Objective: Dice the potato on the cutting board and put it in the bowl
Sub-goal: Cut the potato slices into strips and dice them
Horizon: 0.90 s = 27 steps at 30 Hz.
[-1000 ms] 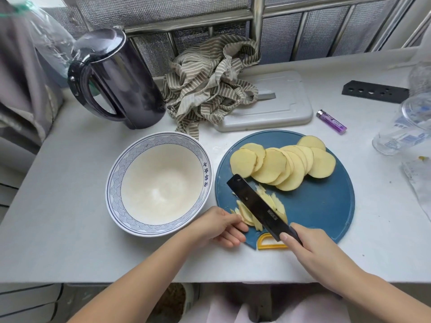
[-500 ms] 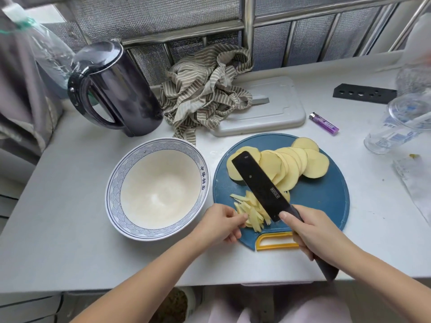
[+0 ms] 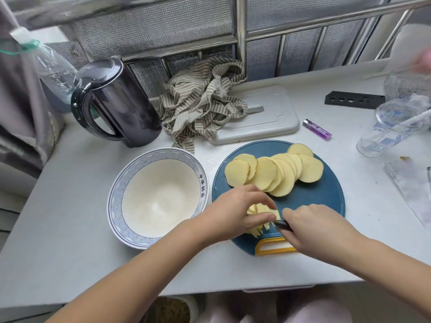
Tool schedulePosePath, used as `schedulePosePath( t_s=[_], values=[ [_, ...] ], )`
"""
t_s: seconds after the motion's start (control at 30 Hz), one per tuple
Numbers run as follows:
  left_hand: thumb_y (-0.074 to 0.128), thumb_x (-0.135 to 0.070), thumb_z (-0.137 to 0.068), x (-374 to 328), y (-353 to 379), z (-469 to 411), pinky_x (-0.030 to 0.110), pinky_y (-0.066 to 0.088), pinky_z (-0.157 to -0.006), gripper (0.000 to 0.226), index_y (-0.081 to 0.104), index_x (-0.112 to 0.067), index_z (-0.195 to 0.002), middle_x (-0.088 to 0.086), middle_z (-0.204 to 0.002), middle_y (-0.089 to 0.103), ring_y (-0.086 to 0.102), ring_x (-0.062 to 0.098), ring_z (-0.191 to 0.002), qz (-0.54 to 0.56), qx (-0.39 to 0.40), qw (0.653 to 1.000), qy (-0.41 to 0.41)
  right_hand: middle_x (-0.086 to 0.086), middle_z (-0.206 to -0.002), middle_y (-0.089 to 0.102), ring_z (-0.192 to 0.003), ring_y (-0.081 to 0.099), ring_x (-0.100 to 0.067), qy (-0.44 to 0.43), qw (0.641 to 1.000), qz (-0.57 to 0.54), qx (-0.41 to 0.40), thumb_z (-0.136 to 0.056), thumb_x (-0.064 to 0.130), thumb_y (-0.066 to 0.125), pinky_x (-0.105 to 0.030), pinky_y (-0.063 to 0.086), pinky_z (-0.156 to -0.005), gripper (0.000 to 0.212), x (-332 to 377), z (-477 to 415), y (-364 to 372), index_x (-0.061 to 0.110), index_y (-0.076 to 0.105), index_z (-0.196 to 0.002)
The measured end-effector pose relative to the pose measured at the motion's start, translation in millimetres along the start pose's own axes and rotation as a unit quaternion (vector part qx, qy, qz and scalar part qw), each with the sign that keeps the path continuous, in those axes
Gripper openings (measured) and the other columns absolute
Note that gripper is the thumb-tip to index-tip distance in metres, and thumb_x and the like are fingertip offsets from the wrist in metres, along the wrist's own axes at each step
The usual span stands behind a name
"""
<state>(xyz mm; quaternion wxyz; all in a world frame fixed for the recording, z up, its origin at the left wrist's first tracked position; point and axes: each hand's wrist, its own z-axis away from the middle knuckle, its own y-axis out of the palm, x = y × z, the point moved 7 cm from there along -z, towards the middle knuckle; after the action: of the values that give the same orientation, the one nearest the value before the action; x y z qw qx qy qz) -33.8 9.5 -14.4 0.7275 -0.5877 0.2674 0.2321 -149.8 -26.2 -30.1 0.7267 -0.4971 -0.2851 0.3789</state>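
Since half a second earlier, the black knife (image 3: 281,224) had come down from its raised place over the slices to the lower edge of the round blue plastic cutting board (image 3: 314,201). The left hand (image 3: 235,213) had reached further in over the cut pile.

Only a short dark stub of the knife showed, low and just right of centre in the frame. It poked out of the right hand (image 3: 312,229), whose fingers were clenched round the handle. The blade was either hidden or edge-on; I could not tell which.

The left hand's fingers were curled over the pale yellow potato strips (image 3: 259,209) near the board's lower left edge. They seemed to be pinching the strips together, though motion blur softened the grip.

A fan of round potato slices (image 3: 275,173) lay overlapping across the upper half of the board, apart from both hands.

The white ceramic bowl with a blue patterned rim (image 3: 158,197) stood just left of the board on the pale grey tabletop (image 3: 70,229).

Toward the upper left stood a black electric kettle (image 3: 116,101), with a crumpled striped cloth (image 3: 200,106) beside it at upper centre. A small purple lighter (image 3: 317,132) lay right of centre, above the board.
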Motion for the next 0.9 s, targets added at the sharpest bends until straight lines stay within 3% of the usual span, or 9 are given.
schedulePosePath(
  t_s=[0.17,0.23,0.33,0.53,0.63,0.77,0.9],
  values=[
    [0.06,-0.025,-0.094,9.2,13.4,-9.9,0.021,0.045,-0.086,0.018,0.071,-0.021,-0.109,-0.006,-0.104,0.065,0.057,0.005,-0.096,0.033,0.055,0.998,-0.013,-0.002,-0.09,0.064,-0.066,0.042,-0.027,-0.033,0.998,0.024,-0.048,-0.102,0.043,0.03,-0.029,0.015,-0.046,0.028,0.1,-6.3,2.5,0.019,0.036,-0.089],
    [0.06,-0.02,-0.095,12.9,13.5,-11.7,0.017,0.044,-0.084,0.019,0.071,-0.021,-0.11,-0.006,-0.104,0.066,0.058,0.004,-0.096,0.051,0.058,0.997,-0.012,-0.002,-0.076,0.064,-0.056,0.043,-0.026,-0.051,0.994,0.023,-0.095,-0.099,0.042,0.04,-0.03,0.014,-0.043,0.029,-3.4,-7.6,5.0,0.019,0.037,-0.082],
    [0.066,-0.021,-0.091,22.0,15.0,-14.1,0.012,0.045,-0.077,0.015,0.074,-0.02,-0.104,-0.011,-0.097,0.069,0.06,-0.002,-0.089,0.096,0.066,0.992,-0.051,0.0,-0.043,0.046,-0.03,0.033,-0.02,-0.062,0.985,0.066,-0.146,-0.077,0.04,0.065,-0.027,0.009,-0.036,0.036,-8.4,-7.8,13.3,0.022,0.036,-0.064],
    [0.075,-0.02,-0.083,30.9,21.9,-27.4,0.014,0.047,-0.067,0.003,0.072,-0.019,-0.083,-0.004,-0.082,0.072,0.06,0.0,-0.071,0.126,0.086,0.98,-0.127,0.003,-0.04,0.042,-0.024,0.033,-0.019,-0.092,0.975,0.091,-0.183,-0.063,0.035,0.083,-0.023,0.01,-0.035,0.04,-6.8,-9.5,21.3,0.018,0.047,-0.058],
    [0.073,-0.019,-0.084,34.0,23.7,-30.6,0.009,0.043,-0.063,0.006,0.069,-0.021,-0.081,-0.006,-0.082,0.07,0.06,0.001,-0.072,0.093,0.097,0.983,-0.128,0.001,-0.039,0.042,-0.023,0.033,-0.019,-0.098,0.975,0.099,-0.175,-0.059,0.034,0.085,-0.022,0.001,-0.038,0.04,-7.8,-12.4,23.0,0.017,0.048,-0.057],
    [0.071,-0.019,-0.085,45.0,22.0,-27.0,0.008,0.042,-0.066,0.004,0.07,-0.019,-0.082,-0.01,-0.08,0.067,0.057,-0.001,-0.072,0.028,0.073,0.991,-0.108,0.002,-0.04,0.041,-0.029,0.018,-0.021,-0.11,0.969,0.103,-0.194,-0.064,0.032,0.072,-0.023,-0.004,-0.041,0.029,-7.6,-9.1,26.4,0.017,0.048,-0.057],
    [0.071,-0.023,-0.085,53.6,22.4,-24.8,0.022,0.046,-0.076,0.005,0.07,-0.018,-0.086,-0.007,-0.088,0.065,0.058,0.007,-0.084,-0.033,0.044,0.995,-0.088,0.0,-0.041,0.04,-0.024,0.033,-0.019,-0.117,0.967,0.089,-0.208,-0.072,0.033,0.056,-0.024,0.008,-0.036,0.024,-16.8,1.8,31.6,0.017,0.048,-0.057]
  ],
)
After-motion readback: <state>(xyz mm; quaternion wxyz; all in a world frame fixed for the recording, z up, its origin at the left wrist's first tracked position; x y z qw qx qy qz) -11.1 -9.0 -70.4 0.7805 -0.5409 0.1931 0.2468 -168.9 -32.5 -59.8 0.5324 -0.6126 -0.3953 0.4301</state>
